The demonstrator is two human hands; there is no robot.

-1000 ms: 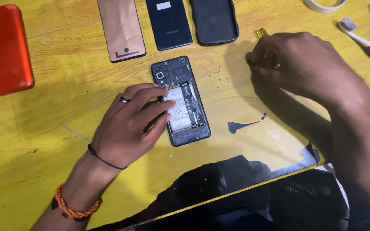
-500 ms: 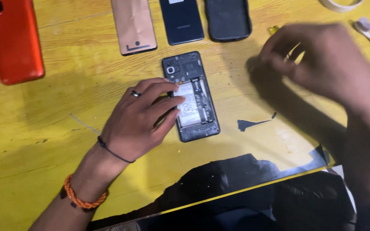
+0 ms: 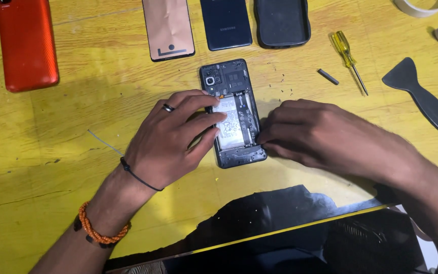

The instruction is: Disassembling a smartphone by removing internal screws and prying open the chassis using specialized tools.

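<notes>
At frame centre, the opened phone (back cover off) is steadied by the left hand, fingers spread on its battery, while the right hand is pressed flat at its lower right edge.

Red phone, yellow screwdriver, black scraper, black case on yellow table

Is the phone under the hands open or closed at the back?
Open. The phone has no back cover: its battery and camera module show bare.
</notes>
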